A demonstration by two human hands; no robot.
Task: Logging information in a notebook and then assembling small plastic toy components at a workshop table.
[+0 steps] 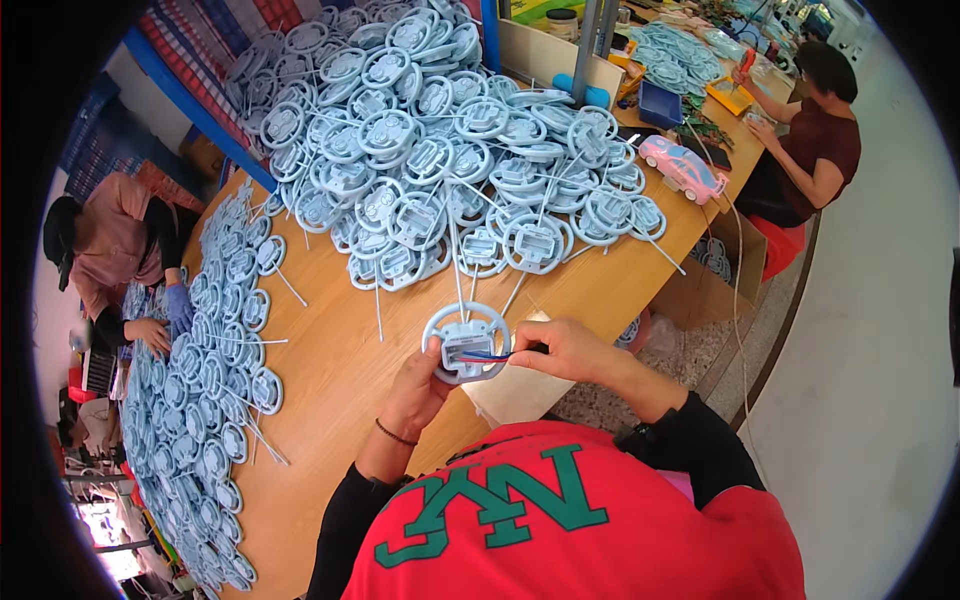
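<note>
Holding a pale blue toy steering wheel just below the middle of the frame, the left hand clamps its lower left rim, thumb pressed on the face and fingers curled behind. The right hand comes in from the right with fingertips pinched on thin red and blue wires that cross the grey centre panel; the wheel sits left of that pinch, touching it only through the wires. Doing this well likely means keeping the wheel steady and flat to the eye while the wires are guided gently, not tugged. Beyond, a large heap of matching wheels covers the upper centre of the wooden table, more lie in rows at left, and a pink toy car stands at upper right near a seated person.
</note>
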